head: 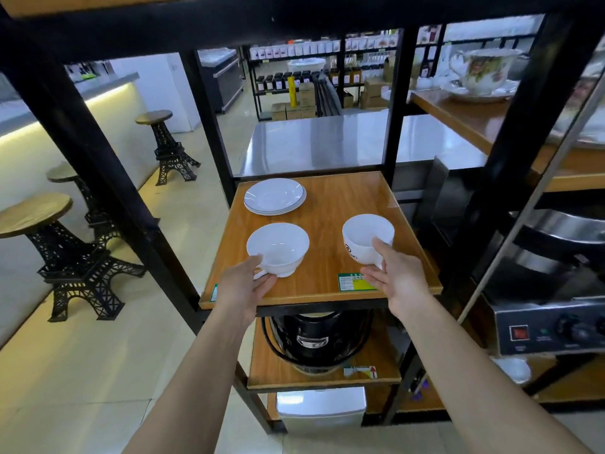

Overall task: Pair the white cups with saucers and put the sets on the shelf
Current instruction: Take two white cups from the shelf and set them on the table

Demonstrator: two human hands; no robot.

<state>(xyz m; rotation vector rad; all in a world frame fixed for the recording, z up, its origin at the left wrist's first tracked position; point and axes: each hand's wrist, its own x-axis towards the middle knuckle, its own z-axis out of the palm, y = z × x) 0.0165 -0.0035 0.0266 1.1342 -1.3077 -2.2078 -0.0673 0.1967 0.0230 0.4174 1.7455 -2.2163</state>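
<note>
Cups are in hand: left hand (244,285) clamps one white cup (278,245), right hand (397,276) another (366,235); next, judging, onto the stacked saucers (274,195) beyond the left hand.

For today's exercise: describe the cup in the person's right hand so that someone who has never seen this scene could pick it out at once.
Find the wooden shelf in the black metal rack, at the height of the hands. Two white cups stand near its front edge, with stacked saucers behind them at the left. Yours is the right cup, gripped by the right hand: taller and straighter than the left cup, with a dark printed logo.
</note>
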